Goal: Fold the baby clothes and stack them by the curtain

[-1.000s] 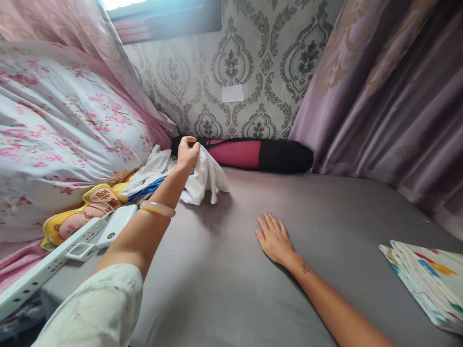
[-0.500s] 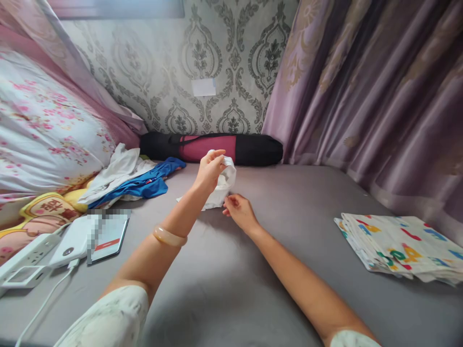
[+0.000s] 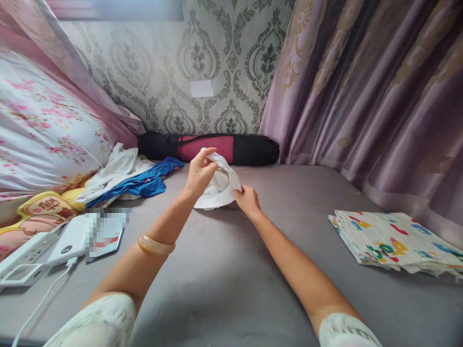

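Note:
Between my two hands a white cloth garment [image 3: 220, 193] hangs with its band pulled into an open loop; its lower part lies on the grey bed sheet [image 3: 217, 270]. The exact kind of garment does not show. My left hand [image 3: 201, 172] pinches the upper edge of the loop, thumb toward the cloth. On the other side, my right hand [image 3: 248, 199] is closed on the loop's right edge, lower down and nearer to me. A pale bangle [image 3: 156, 245] circles my left forearm.
A folded letter-print cloth [image 3: 398, 238] lies at right. To the left are a blue garment [image 3: 144, 180], a white power bank [image 3: 72, 241], a partly blurred phone [image 3: 114, 246], a power strip [image 3: 27, 253] and a cable. A black-and-pink long bag [image 3: 253, 149] rests along the wall.
My right hand has moved up and taken hold of the band's right edge. The loop has been pulled wider, and my left hand has shifted slightly left.

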A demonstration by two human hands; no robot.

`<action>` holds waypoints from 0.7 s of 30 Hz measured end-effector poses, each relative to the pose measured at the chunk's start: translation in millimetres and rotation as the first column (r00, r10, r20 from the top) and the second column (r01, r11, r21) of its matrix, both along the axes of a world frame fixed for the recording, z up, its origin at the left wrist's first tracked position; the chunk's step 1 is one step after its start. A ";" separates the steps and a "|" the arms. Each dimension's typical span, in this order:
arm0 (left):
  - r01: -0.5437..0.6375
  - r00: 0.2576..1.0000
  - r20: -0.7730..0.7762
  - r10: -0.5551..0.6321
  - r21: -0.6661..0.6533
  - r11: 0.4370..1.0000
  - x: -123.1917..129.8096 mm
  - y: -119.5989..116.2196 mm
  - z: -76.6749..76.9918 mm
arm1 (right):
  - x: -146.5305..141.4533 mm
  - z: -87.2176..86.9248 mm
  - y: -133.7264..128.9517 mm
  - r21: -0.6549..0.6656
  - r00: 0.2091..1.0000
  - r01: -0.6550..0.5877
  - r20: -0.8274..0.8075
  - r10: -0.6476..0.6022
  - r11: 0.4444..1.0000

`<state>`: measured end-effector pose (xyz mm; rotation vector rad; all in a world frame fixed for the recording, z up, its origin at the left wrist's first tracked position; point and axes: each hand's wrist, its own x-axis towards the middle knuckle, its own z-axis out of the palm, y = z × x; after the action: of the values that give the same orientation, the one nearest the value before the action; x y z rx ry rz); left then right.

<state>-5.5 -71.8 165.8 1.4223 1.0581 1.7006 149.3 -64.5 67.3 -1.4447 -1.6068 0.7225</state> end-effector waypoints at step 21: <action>0.031 0.958 -0.227 -0.175 -0.527 0.850 -0.6 -3.8 -74.2 | 113.0 68.1 -26.5 -0.031 0.988 -0.111 0.101 0.113 0.993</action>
<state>-6.1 -75.5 91.6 1.3335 1.4292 1.0407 262.3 -91.0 135.4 -1.4385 -1.7747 0.7450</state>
